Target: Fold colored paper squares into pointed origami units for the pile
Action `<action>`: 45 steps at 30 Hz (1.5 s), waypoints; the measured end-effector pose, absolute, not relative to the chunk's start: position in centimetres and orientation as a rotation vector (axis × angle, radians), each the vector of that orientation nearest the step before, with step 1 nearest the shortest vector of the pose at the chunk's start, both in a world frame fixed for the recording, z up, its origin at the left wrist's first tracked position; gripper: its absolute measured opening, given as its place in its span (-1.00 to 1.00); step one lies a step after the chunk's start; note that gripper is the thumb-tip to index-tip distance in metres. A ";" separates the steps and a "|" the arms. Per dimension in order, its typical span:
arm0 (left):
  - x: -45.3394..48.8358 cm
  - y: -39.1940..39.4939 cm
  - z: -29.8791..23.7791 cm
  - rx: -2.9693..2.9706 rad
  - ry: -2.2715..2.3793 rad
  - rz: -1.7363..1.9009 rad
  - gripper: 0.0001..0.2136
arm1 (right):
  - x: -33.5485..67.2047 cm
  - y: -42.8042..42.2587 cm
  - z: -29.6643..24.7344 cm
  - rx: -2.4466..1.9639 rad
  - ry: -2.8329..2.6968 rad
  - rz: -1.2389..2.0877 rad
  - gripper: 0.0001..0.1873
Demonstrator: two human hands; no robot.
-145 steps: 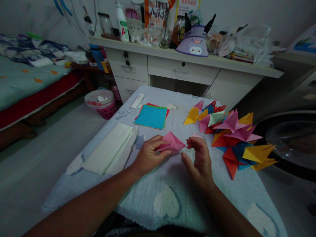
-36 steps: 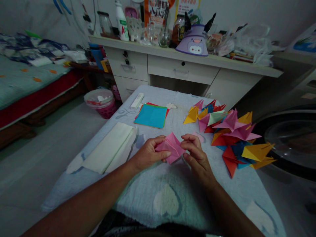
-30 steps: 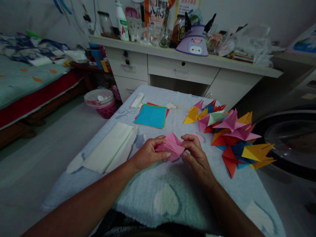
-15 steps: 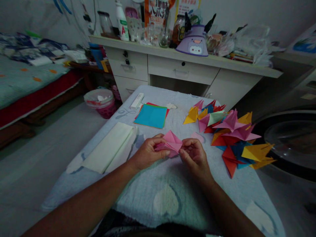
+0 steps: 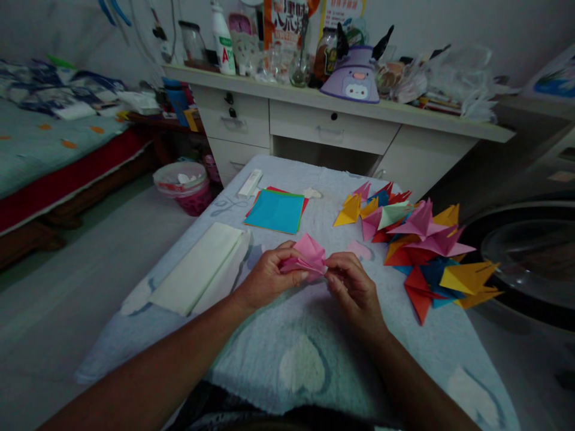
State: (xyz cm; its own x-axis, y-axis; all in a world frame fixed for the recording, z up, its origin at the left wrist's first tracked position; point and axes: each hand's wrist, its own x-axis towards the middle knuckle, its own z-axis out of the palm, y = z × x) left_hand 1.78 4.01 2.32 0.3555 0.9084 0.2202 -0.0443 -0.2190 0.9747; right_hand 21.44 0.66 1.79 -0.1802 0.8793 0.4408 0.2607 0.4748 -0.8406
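A partly folded pink origami paper (image 5: 311, 251) is held above the cloth-covered table (image 5: 269, 347). My left hand (image 5: 274, 273) pinches its left side between thumb and fingers. At its right edge, the thumb and fingertips of my right hand (image 5: 353, 281) are closed on a corner. Beyond my hands lies a stack of square coloured paper (image 5: 276, 209), blue on top. To the right sits a heap of folded paper cranes (image 5: 417, 239) in pink, red, yellow, blue and pale green.
A folded pale cloth (image 5: 197, 269) lies on the table's left side, and a small white box (image 5: 250, 184) near its far left corner. Behind stands a white desk (image 5: 305, 123) crowded with jars and a purple hat (image 5: 353, 78). A pink bin (image 5: 188, 191) stands on the floor.
The right corner of the pink paper has drawn in slightly to the left, with my right fingers following it. Its upper flap looks more opened out. My left hand has barely moved.
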 end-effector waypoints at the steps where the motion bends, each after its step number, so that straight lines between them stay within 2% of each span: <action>1: 1.8 4.0 2.3 1.520 0.822 1.093 -0.92 | 21.4 0.6 1.9 -0.984 -1.714 0.749 -0.78; 15: 1.9 3.9 2.3 1.479 0.818 1.115 -0.82 | 21.2 0.6 1.4 -0.924 -1.821 0.673 -0.62; 18: 1.9 3.8 2.3 1.494 0.833 1.106 -0.81 | 21.1 0.6 1.5 -0.926 -1.825 0.661 -0.71; 22: 1.9 3.7 2.4 1.619 0.840 1.102 -0.88 | 20.9 0.7 1.9 -0.934 -1.842 0.656 -0.85; 26: 2.0 3.7 2.4 1.725 0.875 1.092 -0.96 | 20.8 0.6 1.8 -0.951 -1.827 0.710 -0.87; 30: 2.0 3.5 2.5 1.720 0.898 1.100 -0.97 | 20.8 0.6 1.3 -1.028 -1.685 0.796 -0.82; 34: 2.1 3.5 2.3 1.719 0.924 1.113 -0.96 | 20.9 0.8 1.4 -1.008 -1.722 0.808 -0.97; 36: 2.2 3.4 2.1 1.700 0.939 1.141 -0.85 | 20.9 1.0 1.4 -0.994 -1.739 0.813 -0.93; 39: 2.3 3.2 1.8 1.617 0.950 1.170 -0.51 | 20.8 1.0 1.0 -1.018 -1.673 0.864 -0.97; 41: 2.4 3.1 1.8 1.579 0.958 1.144 -0.31 | 20.7 1.0 0.7 -1.037 -1.593 0.930 -0.91; 43: 2.5 3.0 1.7 1.570 0.967 1.105 -0.22 | 20.6 1.0 0.6 -1.032 -1.550 0.999 -0.80; 45: 2.6 2.9 1.8 1.576 0.957 1.074 -0.20 | 20.6 1.0 0.7 -1.023 -1.559 1.052 -0.81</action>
